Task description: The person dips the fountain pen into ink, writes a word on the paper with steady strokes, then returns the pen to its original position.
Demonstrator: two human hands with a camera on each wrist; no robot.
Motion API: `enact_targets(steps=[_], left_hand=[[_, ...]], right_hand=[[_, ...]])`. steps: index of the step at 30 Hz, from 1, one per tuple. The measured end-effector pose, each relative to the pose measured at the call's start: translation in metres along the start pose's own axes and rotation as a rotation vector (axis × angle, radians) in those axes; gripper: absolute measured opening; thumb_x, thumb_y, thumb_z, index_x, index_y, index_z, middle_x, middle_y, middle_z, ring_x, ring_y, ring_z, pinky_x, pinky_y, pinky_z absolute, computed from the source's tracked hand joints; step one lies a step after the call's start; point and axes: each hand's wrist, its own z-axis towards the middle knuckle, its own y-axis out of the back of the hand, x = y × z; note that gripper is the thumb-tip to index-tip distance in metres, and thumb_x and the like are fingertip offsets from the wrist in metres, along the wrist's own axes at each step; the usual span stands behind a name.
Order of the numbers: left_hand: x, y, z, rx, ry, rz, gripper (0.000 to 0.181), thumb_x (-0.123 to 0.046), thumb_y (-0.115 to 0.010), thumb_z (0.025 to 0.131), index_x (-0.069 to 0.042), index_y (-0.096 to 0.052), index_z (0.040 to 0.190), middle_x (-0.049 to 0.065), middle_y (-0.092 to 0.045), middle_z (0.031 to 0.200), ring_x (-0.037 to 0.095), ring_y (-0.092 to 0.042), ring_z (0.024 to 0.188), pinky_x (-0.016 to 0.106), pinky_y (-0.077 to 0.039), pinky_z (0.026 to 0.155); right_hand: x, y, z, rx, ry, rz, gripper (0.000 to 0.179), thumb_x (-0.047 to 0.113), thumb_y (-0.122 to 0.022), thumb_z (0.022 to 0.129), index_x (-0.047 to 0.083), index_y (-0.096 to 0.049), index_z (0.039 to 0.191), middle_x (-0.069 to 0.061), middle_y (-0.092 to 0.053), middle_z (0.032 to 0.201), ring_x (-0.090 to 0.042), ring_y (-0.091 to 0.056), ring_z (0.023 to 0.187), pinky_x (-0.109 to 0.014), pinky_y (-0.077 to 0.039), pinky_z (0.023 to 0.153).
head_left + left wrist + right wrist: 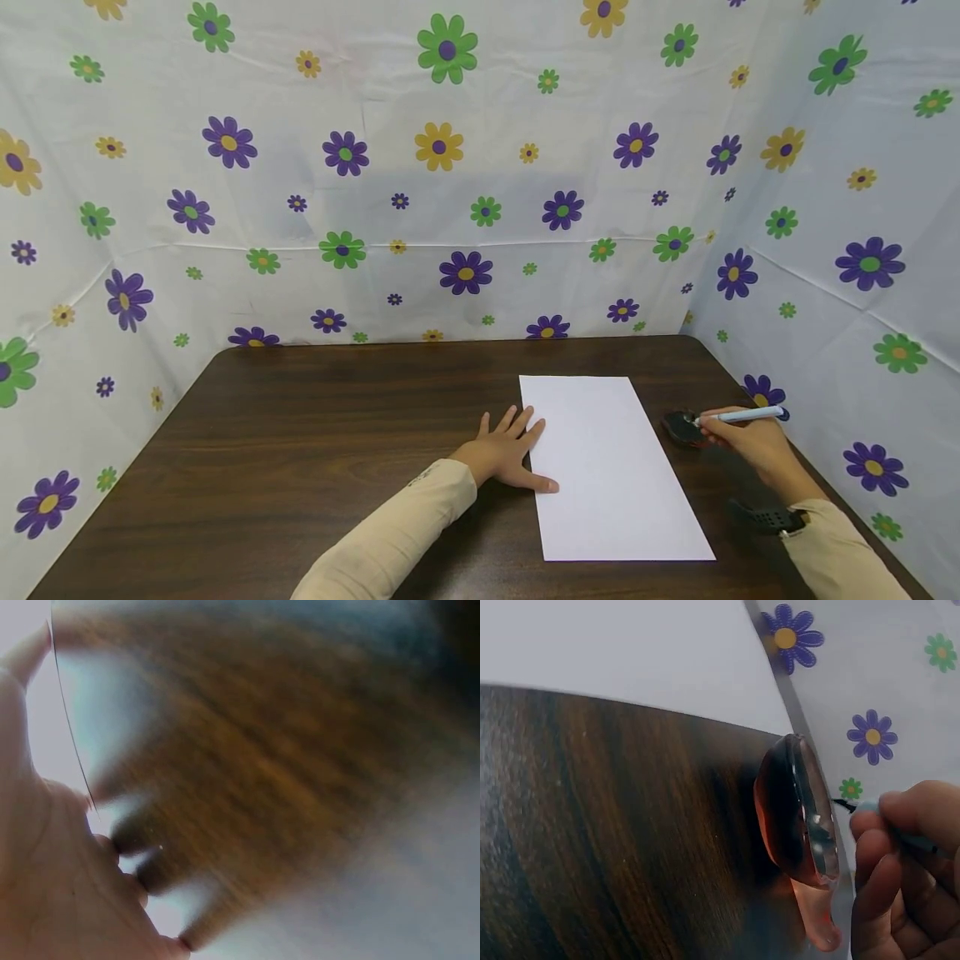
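Observation:
A white sheet of paper (611, 475) lies lengthwise on the dark wooden table (315, 433). My left hand (501, 457) rests across the sheet's left edge with spread fingers, thumb and fingertips on the paper. To the right of the sheet, my right hand (757, 442) pinches a white-handled brush (744, 414) between thumb and fingers. Its dark pointed tip (843, 803) is close by the rim of a small dish (789, 802). Dark liquid shows in this reddish, see-through dish, which has a pinkish handle (816, 919). The left wrist view is blurred beyond the palm.
A white cloth (480, 192) with purple, green and yellow flowers hangs behind the table and along both sides. On the right it comes close to my right forearm. A dark band (765, 518) sits round the right wrist.

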Motion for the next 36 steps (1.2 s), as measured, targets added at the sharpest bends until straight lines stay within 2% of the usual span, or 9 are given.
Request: enact_targets(steps=[3,7,12,16,21,25,30,36], left_hand=[[0.001,-0.001,0.001,-0.001,-0.004,-0.005,0.103,-0.078,-0.053,0.077,-0.028,-0.009,0.156,-0.002,0.003,0.162,0.023,0.006,0.148,0.062,0.001,0.113],[0.001,-0.001,0.002,-0.007,-0.007,-0.016,0.104,-0.078,-0.054,0.076,-0.026,-0.010,0.156,-0.001,0.003,0.162,0.024,0.006,0.148,0.063,0.002,0.113],[-0.001,0.000,-0.001,-0.009,-0.004,-0.025,0.104,-0.077,-0.055,0.076,-0.026,-0.011,0.156,-0.001,0.003,0.162,0.024,0.005,0.148,0.062,0.002,0.113],[-0.002,0.002,-0.003,-0.009,-0.002,-0.028,0.103,-0.077,-0.055,0.076,-0.028,-0.010,0.156,-0.001,0.002,0.162,0.024,0.005,0.148,0.062,0.001,0.113],[-0.003,0.004,-0.005,-0.006,-0.007,-0.024,0.102,-0.077,-0.055,0.077,-0.029,-0.010,0.155,-0.001,0.003,0.162,0.025,0.006,0.148,0.062,0.002,0.113],[-0.004,0.002,-0.003,-0.004,-0.015,-0.028,0.103,-0.076,-0.055,0.077,-0.028,-0.010,0.156,-0.001,0.003,0.162,0.025,0.005,0.148,0.064,0.002,0.112],[-0.004,0.002,-0.002,0.001,-0.018,-0.023,0.103,-0.076,-0.055,0.077,-0.026,-0.010,0.156,-0.002,0.003,0.162,0.022,0.004,0.148,0.065,0.003,0.111],[-0.004,0.003,-0.002,-0.007,-0.012,-0.008,0.103,-0.077,-0.054,0.077,-0.027,-0.011,0.156,-0.002,0.002,0.162,0.022,0.003,0.148,0.066,0.001,0.111]], right_hand=[[0.001,-0.001,0.002,0.010,-0.019,-0.097,0.041,0.022,-0.067,0.091,-0.016,-0.064,0.108,0.000,-0.072,0.079,-0.010,-0.067,0.068,-0.025,-0.056,0.063],[0.001,-0.002,0.004,0.009,0.003,-0.214,0.036,0.021,-0.068,0.091,-0.012,-0.068,0.104,-0.008,-0.072,0.080,-0.013,-0.066,0.066,-0.026,-0.055,0.061],[0.003,-0.003,0.006,-0.012,0.057,-0.373,0.028,0.022,-0.070,0.087,-0.004,-0.073,0.096,-0.005,-0.069,0.069,-0.012,-0.061,0.060,-0.024,-0.048,0.056],[0.005,-0.006,0.006,0.000,0.070,-0.443,0.025,0.023,-0.070,0.086,-0.001,-0.074,0.094,-0.001,-0.068,0.068,-0.011,-0.058,0.061,-0.027,-0.045,0.056],[0.007,-0.010,0.010,0.020,0.080,-0.455,0.024,0.024,-0.070,0.087,0.001,-0.074,0.093,-0.002,-0.069,0.072,-0.013,-0.059,0.066,-0.031,-0.046,0.062],[0.009,-0.012,0.011,0.000,0.064,-0.446,0.025,0.026,-0.070,0.087,0.002,-0.075,0.093,-0.005,-0.071,0.075,-0.016,-0.062,0.067,-0.033,-0.047,0.064],[0.008,-0.009,0.013,-0.027,0.077,-0.486,0.024,0.026,-0.071,0.086,0.003,-0.076,0.091,-0.007,-0.072,0.077,-0.019,-0.063,0.073,-0.035,-0.048,0.063],[0.007,-0.005,0.012,-0.048,0.093,-0.528,0.021,0.025,-0.073,0.084,0.004,-0.076,0.085,-0.007,-0.071,0.071,-0.021,-0.061,0.070,-0.031,-0.044,0.058]])
